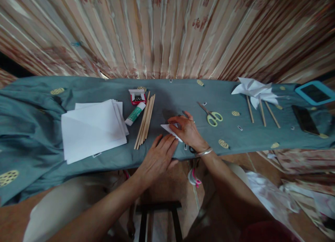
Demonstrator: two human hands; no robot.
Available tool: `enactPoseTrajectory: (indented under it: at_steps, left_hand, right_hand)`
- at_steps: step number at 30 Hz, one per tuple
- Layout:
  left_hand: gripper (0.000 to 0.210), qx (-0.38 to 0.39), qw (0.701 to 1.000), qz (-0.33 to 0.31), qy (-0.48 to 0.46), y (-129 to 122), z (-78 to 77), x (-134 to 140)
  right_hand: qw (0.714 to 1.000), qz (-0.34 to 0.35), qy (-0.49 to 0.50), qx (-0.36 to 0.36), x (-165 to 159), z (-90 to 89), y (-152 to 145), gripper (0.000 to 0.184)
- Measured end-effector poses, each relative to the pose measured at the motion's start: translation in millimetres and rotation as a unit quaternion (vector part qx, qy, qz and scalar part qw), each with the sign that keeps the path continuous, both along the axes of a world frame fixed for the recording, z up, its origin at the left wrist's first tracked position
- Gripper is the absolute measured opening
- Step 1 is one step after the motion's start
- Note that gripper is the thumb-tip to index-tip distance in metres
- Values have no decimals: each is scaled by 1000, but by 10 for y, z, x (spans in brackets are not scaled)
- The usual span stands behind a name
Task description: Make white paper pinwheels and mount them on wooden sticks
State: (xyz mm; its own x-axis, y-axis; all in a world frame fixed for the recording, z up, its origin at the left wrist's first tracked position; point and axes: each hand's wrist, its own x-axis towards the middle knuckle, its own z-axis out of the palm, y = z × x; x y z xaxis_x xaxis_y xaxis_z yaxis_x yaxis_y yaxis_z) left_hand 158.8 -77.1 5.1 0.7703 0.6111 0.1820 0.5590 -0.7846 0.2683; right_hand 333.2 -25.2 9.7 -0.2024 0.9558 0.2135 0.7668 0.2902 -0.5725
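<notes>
2 hands are busied with 1 folded paper [167,128] on the cloth [180,90] – a creasing step, it is judged. Under the right hand [187,128] the paper is held down; whether it is pinched cannot be told. The left hand [160,154] is laid flat, unclenched, fingertips at the paper's 6 o'clock edge. From the paper, scissors [210,117] are seen between 2 and 3 o'clock, sticks [145,122] between 9 and 10. Firm pressing seems called for – layers kept aligned.
</notes>
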Motion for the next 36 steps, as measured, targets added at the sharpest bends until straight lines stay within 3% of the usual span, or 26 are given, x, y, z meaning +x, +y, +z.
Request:
enactPoseTrajectory:
  at_steps: [11,36]
  left_hand:
    - [68,-3,1000,23,16,46,-18,-28]
    - [66,-10,999,29,27,58,-11,-15]
  right_hand:
    - [1000,2,-13,8,0,-11,6,17]
    - [998,18,-57,27,-9,-2,-23,17]
